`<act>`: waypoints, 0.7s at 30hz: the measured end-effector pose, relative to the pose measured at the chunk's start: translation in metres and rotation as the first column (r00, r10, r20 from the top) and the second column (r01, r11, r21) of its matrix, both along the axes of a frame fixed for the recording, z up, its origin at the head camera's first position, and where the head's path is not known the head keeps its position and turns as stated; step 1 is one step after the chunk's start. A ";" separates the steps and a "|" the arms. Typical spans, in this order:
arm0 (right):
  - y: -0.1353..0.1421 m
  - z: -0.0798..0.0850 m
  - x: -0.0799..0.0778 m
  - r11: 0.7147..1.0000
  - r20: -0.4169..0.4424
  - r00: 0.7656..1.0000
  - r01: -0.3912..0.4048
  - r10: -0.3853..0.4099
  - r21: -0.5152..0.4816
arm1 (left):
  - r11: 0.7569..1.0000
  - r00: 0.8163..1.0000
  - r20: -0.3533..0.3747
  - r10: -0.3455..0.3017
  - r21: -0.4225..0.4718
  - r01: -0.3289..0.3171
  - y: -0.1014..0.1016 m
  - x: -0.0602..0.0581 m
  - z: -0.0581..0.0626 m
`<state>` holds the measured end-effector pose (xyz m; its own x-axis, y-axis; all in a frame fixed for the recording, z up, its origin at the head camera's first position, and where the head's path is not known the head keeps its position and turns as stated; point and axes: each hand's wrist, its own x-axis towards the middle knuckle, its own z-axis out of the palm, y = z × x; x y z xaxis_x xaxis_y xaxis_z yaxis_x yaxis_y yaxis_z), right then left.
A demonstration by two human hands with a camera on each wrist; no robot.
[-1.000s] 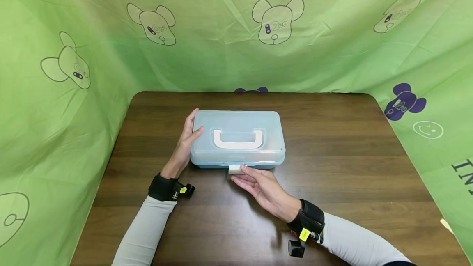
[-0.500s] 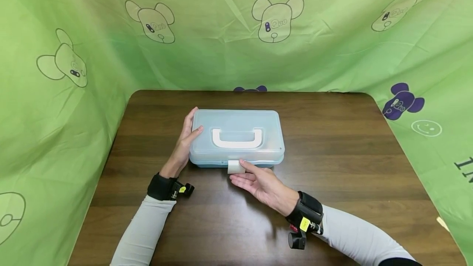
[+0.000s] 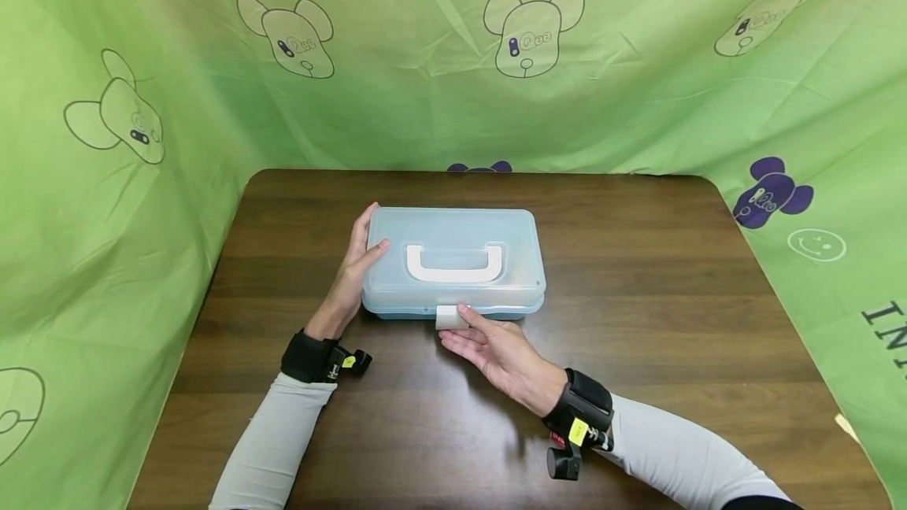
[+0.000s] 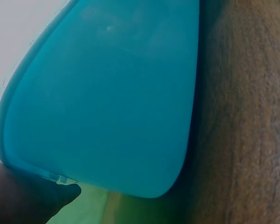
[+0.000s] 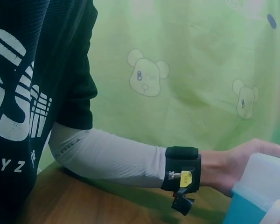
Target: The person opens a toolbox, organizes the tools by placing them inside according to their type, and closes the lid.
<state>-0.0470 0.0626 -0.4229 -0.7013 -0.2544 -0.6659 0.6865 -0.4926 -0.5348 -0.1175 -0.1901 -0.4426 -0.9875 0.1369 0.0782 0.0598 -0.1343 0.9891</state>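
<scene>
A light blue plastic storage box (image 3: 453, 224) with a see-through lid and a white carry handle (image 3: 453, 275) lies on the table, lid down. My left hand (image 3: 352, 274) holds its left end, thumb over the lid's edge and fingers along the side. On the front, my right hand (image 3: 499, 356) pinches the white latch (image 3: 447, 317), its thumb on the latch's face and the other fingers below. The left wrist view is filled by the box's blue end wall (image 4: 107, 102), with a dark fingertip at lower left. In the right wrist view, a box corner (image 5: 252, 198) shows.
The brown wooden table (image 3: 638, 274) extends around the box on all sides. Green cloth (image 3: 425, 124) with bear-head drawings hangs behind it and at both sides. A small pale piece (image 3: 846, 427) lies by the table's right edge.
The white latch has swung up against the lid's front rim, with my right thumb on it. My left hand and the box keep their places; the head view has shifted slightly.
</scene>
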 end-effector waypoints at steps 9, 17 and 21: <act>0.000 0.007 0.003 1.000 -0.019 1.000 -0.017 0.017 0.005 | 1.000 1.000 0.010 -0.002 -0.003 0.002 0.002 0.003 0.002; -0.004 0.007 0.006 1.000 -0.036 0.999 0.026 -0.026 -0.003 | 1.000 1.000 0.003 -0.004 0.005 0.004 0.002 0.004 0.003; -0.003 0.007 0.006 0.999 -0.007 0.999 0.050 -0.050 0.004 | 1.000 1.000 0.005 0.000 0.000 0.000 0.003 0.004 0.004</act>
<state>-0.0407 0.0594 -0.4163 -0.7179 -0.2162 -0.6617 0.6571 -0.5244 -0.5415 -0.1135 -0.1872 -0.4391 -0.9879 0.1365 0.0733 0.0549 -0.1342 0.9894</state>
